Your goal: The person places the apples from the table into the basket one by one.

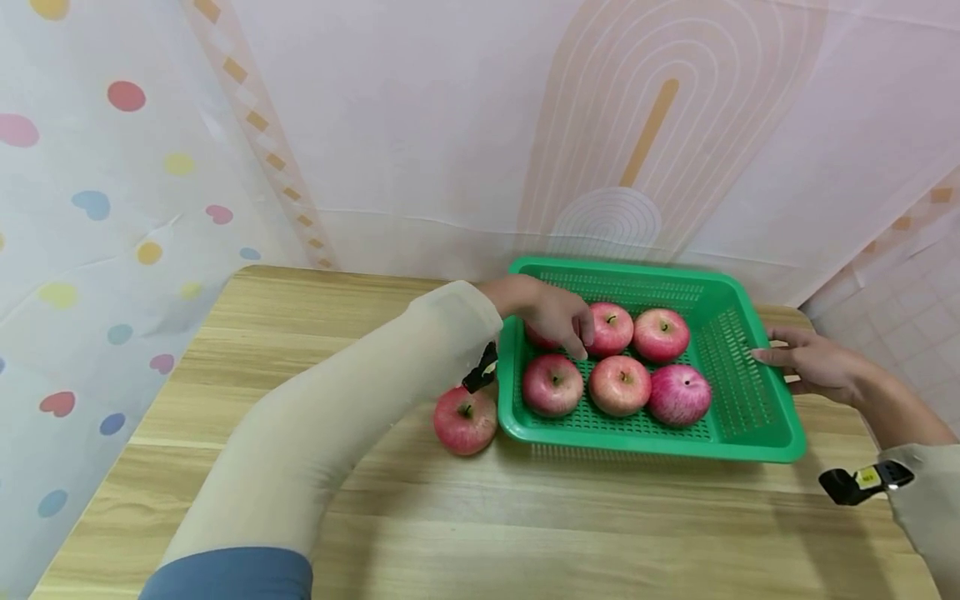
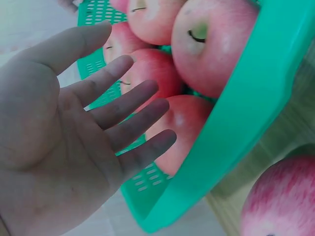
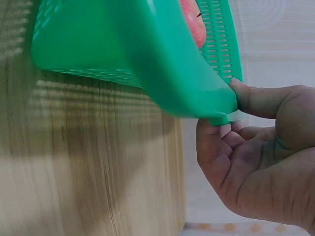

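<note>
A green plastic basket [image 1: 660, 448] with slotted walls stands on the table, holding several red apples [image 1: 619, 385] in two rows. My left hand [image 1: 551, 315] is over the basket's left end, just above the apples. In the left wrist view its fingers [image 2: 130, 110] are spread and the palm holds nothing. At the opposite end, my right hand [image 1: 821, 364] grips the basket's rim, with the thumb on the inner side and the fingers curled underneath, as the right wrist view shows. One more apple [image 1: 466, 421] sits on the table just outside the basket's left side.
The wooden table [image 1: 480, 533] ends at the back against a patterned cloth [image 1: 420, 125]. Black wrist cameras [image 1: 862, 482] are strapped at both sleeves. The left forearm crosses over the table's left part.
</note>
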`<act>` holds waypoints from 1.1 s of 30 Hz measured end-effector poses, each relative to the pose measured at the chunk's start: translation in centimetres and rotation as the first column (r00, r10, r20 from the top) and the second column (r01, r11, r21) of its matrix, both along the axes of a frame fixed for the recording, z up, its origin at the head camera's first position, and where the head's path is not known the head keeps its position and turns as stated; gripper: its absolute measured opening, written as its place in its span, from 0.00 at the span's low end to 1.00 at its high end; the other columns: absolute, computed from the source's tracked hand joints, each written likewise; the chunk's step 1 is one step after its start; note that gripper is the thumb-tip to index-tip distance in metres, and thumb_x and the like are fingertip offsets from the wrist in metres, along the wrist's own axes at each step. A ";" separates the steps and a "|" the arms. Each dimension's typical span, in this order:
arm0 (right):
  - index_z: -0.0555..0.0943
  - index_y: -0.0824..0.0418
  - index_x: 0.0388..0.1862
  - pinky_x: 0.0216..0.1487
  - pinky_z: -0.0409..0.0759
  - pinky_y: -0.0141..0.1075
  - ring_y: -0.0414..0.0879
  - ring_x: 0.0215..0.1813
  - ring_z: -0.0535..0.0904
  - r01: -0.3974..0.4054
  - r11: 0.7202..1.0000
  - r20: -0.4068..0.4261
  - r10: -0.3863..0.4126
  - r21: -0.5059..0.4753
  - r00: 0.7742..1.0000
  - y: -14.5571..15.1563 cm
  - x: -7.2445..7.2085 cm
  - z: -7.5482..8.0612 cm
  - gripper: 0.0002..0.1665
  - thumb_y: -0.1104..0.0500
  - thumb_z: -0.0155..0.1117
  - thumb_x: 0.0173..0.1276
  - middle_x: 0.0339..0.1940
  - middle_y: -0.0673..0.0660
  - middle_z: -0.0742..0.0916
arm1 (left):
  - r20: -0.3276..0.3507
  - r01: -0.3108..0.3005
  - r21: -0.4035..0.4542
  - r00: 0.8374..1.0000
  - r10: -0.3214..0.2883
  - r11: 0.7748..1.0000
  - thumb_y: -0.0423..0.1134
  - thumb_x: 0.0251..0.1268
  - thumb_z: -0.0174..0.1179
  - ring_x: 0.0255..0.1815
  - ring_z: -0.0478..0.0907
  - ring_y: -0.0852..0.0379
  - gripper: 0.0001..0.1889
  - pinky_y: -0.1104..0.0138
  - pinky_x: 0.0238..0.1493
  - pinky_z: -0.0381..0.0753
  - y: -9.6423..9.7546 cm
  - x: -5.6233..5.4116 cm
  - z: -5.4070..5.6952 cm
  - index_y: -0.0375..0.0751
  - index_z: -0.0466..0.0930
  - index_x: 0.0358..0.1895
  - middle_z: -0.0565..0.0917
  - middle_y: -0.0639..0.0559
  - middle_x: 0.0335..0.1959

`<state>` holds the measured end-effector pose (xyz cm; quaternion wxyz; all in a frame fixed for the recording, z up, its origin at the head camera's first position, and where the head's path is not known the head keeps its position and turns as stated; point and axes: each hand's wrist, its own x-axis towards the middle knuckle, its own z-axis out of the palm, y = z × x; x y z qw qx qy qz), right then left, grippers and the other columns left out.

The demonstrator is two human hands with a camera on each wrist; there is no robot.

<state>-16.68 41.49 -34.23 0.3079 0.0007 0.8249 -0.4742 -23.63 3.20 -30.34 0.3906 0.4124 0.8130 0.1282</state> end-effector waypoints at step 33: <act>0.71 0.62 0.57 0.45 0.86 0.43 0.43 0.43 0.85 0.039 0.999 0.012 -0.039 -0.023 0.999 -0.7 0.0 0.1 0.09 0.61 0.48 0.84 0.42 0.51 0.85 | 0.061 -0.269 0.580 0.956 0.288 0.769 0.37 0.75 0.58 0.69 0.71 0.45 0.20 0.58 0.69 0.71 -10.2 -0.5 4.5 0.34 0.73 0.65 0.77 0.43 0.66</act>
